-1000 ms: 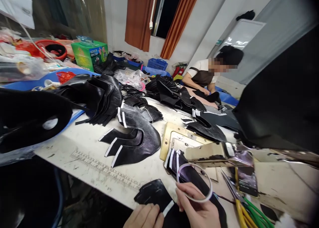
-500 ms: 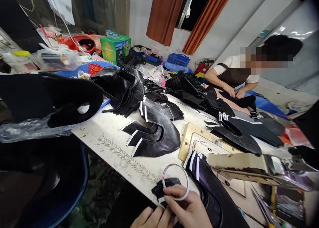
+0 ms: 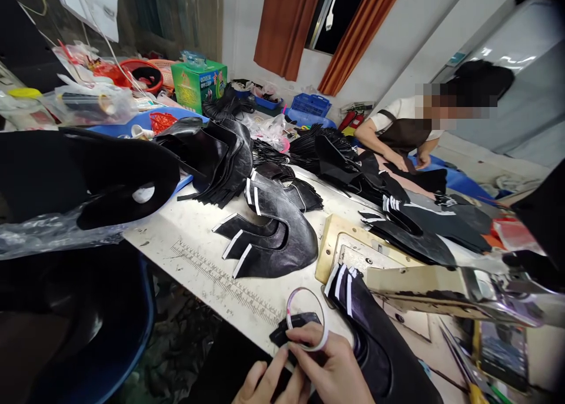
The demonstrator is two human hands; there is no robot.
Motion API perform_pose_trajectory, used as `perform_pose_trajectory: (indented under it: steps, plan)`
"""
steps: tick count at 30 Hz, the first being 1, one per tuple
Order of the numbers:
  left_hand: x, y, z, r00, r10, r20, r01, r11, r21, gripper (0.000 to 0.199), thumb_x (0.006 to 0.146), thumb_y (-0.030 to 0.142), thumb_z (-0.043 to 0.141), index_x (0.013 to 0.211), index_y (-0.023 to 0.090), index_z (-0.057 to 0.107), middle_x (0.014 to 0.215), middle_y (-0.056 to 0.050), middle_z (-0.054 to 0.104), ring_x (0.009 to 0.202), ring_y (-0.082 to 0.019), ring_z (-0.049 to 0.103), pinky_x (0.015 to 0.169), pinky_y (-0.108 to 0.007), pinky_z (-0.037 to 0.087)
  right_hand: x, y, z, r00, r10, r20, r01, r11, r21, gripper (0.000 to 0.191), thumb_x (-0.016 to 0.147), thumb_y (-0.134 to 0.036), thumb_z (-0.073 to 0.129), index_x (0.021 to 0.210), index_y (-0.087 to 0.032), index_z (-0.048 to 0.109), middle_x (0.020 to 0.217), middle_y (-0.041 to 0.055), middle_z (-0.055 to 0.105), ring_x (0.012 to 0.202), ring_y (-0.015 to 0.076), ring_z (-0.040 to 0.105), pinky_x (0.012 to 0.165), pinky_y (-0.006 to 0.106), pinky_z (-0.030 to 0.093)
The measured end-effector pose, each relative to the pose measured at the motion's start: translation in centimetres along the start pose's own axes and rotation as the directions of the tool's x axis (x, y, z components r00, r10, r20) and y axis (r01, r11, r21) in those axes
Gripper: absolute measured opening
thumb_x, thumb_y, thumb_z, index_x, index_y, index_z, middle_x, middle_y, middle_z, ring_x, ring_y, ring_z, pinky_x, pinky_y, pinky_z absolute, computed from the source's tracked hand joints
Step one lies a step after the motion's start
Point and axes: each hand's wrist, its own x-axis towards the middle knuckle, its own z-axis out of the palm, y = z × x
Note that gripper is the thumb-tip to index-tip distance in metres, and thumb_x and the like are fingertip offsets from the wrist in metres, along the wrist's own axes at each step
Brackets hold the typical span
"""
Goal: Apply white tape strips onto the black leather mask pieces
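In the head view, my right hand pinches a roll of white tape, its ring standing up above the fingers. My left hand is right beside it at the table's front edge, fingers bent together over the edge of a small black leather piece. A short white strip shows between the two hands; my fingers hide most of that edge. To the right of my right hand lies a stack of black leather shoe uppers with white-taped ends. More curved black uppers with white strips lie on the table ahead.
A sewing machine arm extends from the right over its cream bed. Scissors and a phone lie at the right. Black bundles line the back. A blue bin stands left. A co-worker handles black pieces opposite.
The view has shifted slightly. My fingers have moved a little along the small black piece, and the tape roll has turned slightly. The co-worker's hands have moved apart.
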Motion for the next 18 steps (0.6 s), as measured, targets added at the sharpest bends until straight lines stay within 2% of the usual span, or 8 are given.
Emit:
perform_pose_trajectory:
  steps: [2,7,9,11,13,14,18]
  plan:
    - [-0.2,0.4,0.5,1.000,0.002,-0.026,-0.001,1.000,0.019,0.029,0.096,0.024,0.044,0.108,0.032,0.069,0.126,0.009,0.063,0.104,-0.012,0.063,0.071,-0.024,0.042,-0.2,-0.6,-0.4,0.999,-0.029,0.029,0.031,0.997,-0.064,0.017,0.087,-0.027,0.060,0.089,-0.020,0.074,0.080,0.0064,0.073,0.074,0.0194,0.071,0.069,0.026,0.055]
    - [-0.3,1.4,1.8,0.971,-0.115,-0.208,0.122,0.992,0.018,0.036,0.098,0.020,0.035,0.094,0.027,0.071,0.093,0.002,0.074,0.094,-0.010,0.066,0.071,-0.023,0.043,-0.1,-2.5,-2.9,0.969,-0.184,0.162,0.225,0.931,-0.288,0.019,0.088,-0.028,0.057,0.097,-0.027,0.074,0.091,0.0053,0.074,0.084,0.0201,0.071,0.075,0.028,0.057]
    - [-0.1,1.2,1.7,0.975,-0.097,-0.199,0.102,0.995,0.017,0.037,0.098,0.016,0.034,0.088,0.025,0.069,0.092,0.000,0.074,0.092,-0.011,0.068,0.072,-0.023,0.044,0.4,-2.5,-3.8,0.968,-0.235,0.085,0.249,0.889,-0.383,0.020,0.089,-0.031,0.057,0.096,-0.027,0.076,0.090,0.0065,0.073,0.082,0.0207,0.071,0.073,0.029,0.057]
    - [0.0,0.7,1.2,0.993,-0.029,-0.118,0.033,0.999,0.030,0.034,0.097,0.014,0.036,0.089,0.023,0.067,0.095,-0.002,0.075,0.093,-0.012,0.069,0.072,-0.022,0.045,1.1,-1.8,-4.3,0.969,-0.240,-0.061,0.193,0.886,-0.422,0.025,0.089,-0.037,0.057,0.095,-0.024,0.078,0.084,0.0089,0.073,0.074,0.0214,0.070,0.067,0.030,0.058]
    - [0.1,0.2,0.7,0.998,0.062,0.021,-0.063,0.997,0.039,0.031,0.097,0.013,0.037,0.095,0.022,0.066,0.101,-0.003,0.074,0.096,-0.012,0.068,0.072,-0.022,0.046,1.5,-0.8,-4.4,0.970,-0.180,-0.165,0.114,0.932,-0.345,0.028,0.088,-0.040,0.058,0.091,-0.021,0.079,0.079,0.0088,0.074,0.070,0.0214,0.071,0.065,0.030,0.058]
    - [0.1,0.0,0.6,0.995,0.086,0.041,-0.088,0.995,0.045,0.032,0.097,0.013,0.036,0.097,0.022,0.066,0.103,-0.003,0.074,0.096,-0.012,0.068,0.072,-0.021,0.046,1.7,-0.4,-4.3,0.972,-0.135,-0.191,0.079,0.958,-0.275,0.028,0.087,-0.041,0.060,0.088,-0.021,0.079,0.077,0.0081,0.075,0.071,0.0216,0.072,0.066,0.029,0.058]
    - [0.0,-0.2,1.0,0.998,0.051,-0.035,-0.050,0.998,0.046,0.038,0.096,0.010,0.032,0.097,0.019,0.069,0.102,-0.003,0.074,0.092,-0.012,0.067,0.070,-0.022,0.046,1.6,0.7,-3.9,0.972,-0.009,-0.236,-0.012,0.996,-0.087,0.024,0.082,-0.040,0.066,0.085,-0.021,0.079,0.086,0.0087,0.078,0.083,0.0247,0.073,0.077,0.031,0.058]
